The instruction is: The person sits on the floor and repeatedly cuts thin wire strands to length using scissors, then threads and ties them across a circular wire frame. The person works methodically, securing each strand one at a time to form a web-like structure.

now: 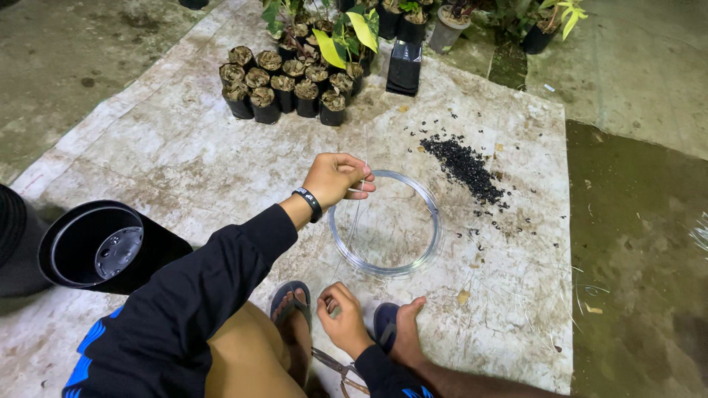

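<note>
A coil of thin silvery wire [383, 267] lies flat on a stained white sheet [184, 155]. At the coil's upper left rim, my left hand [333, 179] pinches the wire; it wears a black wristband and a black sleeve. A thin strand runs from that hand down across the coil towards my right hand [341, 318]. That hand sits between my two feet in dark sandals, fingers pinched together, apparently on the strand's end. Pliers [335, 365] lie on the ground just below it.
A black plastic pot [96, 247] lies on its side at the left. Several small black grow bags filled with husk [284, 88] stand at the back, with potted plants [354, 29] behind them. Dark granules [464, 166] are scattered right of the coil. Bare wet ground [634, 243] lies beyond the sheet.
</note>
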